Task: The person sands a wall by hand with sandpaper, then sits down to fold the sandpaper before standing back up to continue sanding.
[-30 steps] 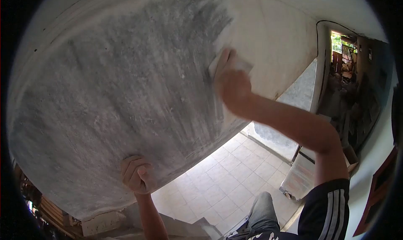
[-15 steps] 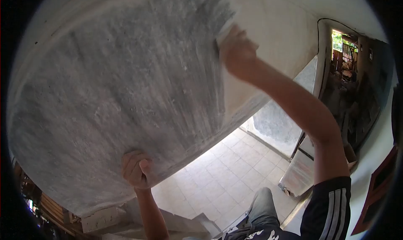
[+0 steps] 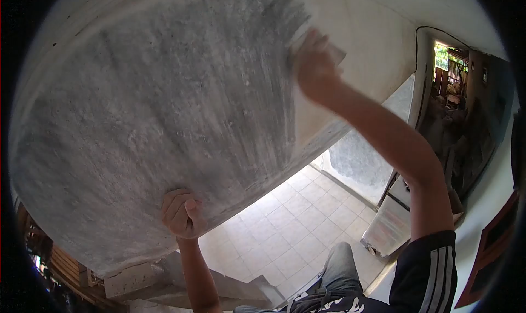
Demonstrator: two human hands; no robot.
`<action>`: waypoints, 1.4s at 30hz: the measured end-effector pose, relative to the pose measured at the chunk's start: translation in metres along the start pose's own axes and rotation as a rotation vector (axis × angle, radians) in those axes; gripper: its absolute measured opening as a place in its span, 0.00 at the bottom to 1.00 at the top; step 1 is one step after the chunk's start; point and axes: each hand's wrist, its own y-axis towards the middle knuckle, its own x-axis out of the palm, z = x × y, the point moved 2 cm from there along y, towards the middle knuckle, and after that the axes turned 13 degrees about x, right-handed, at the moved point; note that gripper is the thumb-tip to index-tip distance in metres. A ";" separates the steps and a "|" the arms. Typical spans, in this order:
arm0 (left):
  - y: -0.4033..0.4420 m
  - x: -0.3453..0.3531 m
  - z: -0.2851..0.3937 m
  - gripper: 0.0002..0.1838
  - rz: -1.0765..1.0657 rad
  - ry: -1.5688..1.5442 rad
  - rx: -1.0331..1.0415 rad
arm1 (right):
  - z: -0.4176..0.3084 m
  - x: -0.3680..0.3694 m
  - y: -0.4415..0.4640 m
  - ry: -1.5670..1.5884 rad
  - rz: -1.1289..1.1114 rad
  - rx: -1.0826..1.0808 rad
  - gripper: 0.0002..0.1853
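Wall (image 3: 378, 44) has a big grey patch (image 3: 181, 105), pale toward its R edge; R hand (image 3: 319, 66) grips a flat piece (image 3: 339, 54), seemingly against wall at the patch's R edge; exact type unclear, mostly hidden & blurred; L hand (image 3: 183, 213) curled in loose fist by wall's lower edge, can't tell if anything's inside; prob. best w/ piece flat, even pressure, overlapping strokes along that border, no corner digging in.

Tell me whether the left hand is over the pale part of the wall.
No, the left hand is curled over the grey patch of the wall.
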 end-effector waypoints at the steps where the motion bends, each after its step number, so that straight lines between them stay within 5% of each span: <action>1: 0.000 0.001 0.001 0.21 0.005 0.001 -0.006 | -0.003 0.003 -0.003 0.102 -0.022 0.042 0.36; 4: 0.002 0.005 -0.001 0.21 0.019 0.002 0.006 | -0.011 0.022 0.000 0.329 -0.003 0.120 0.37; 7: -0.004 -0.002 -0.001 0.22 -0.003 -0.041 0.003 | 0.018 0.002 0.030 -0.377 0.328 -0.046 0.38; 10: -0.008 -0.002 -0.001 0.23 0.002 -0.048 -0.022 | 0.009 0.026 0.045 -0.104 0.525 0.157 0.36; 14: -0.008 0.002 -0.001 0.23 0.003 -0.009 -0.021 | -0.009 0.049 -0.001 -0.232 0.394 -0.021 0.37; 16: -0.005 0.003 -0.001 0.23 0.004 -0.018 -0.008 | 0.010 0.019 0.011 -0.063 0.372 -0.022 0.36; 19: -0.005 -0.002 0.001 0.23 -0.014 -0.040 -0.025 | 0.011 0.005 0.030 -0.244 0.271 0.006 0.34; 23: -0.008 -0.001 0.000 0.23 -0.010 -0.031 -0.025 | -0.014 0.029 -0.013 -0.147 0.300 -0.045 0.31; 25: -0.005 0.000 -0.001 0.23 -0.008 -0.020 -0.002 | -0.009 0.026 -0.012 0.074 0.100 -0.040 0.32; 28: -0.005 -0.002 0.002 0.23 -0.029 -0.021 -0.006 | 0.011 0.000 0.024 -0.323 0.201 -0.102 0.35; 32: -0.006 -0.002 0.001 0.22 -0.013 -0.038 -0.008 | -0.007 0.004 0.013 -0.182 0.279 0.126 0.35; 36: -0.003 0.002 -0.001 0.22 -0.015 0.000 0.029 | -0.010 0.018 0.008 0.178 0.099 0.042 0.36; 38: -0.006 -0.001 0.001 0.22 -0.020 -0.007 0.000 | 0.003 0.000 0.033 -0.072 0.094 0.052 0.35; 42: -0.009 -0.004 0.002 0.21 -0.042 -0.015 -0.019 | -0.006 0.006 0.007 0.039 0.151 0.032 0.34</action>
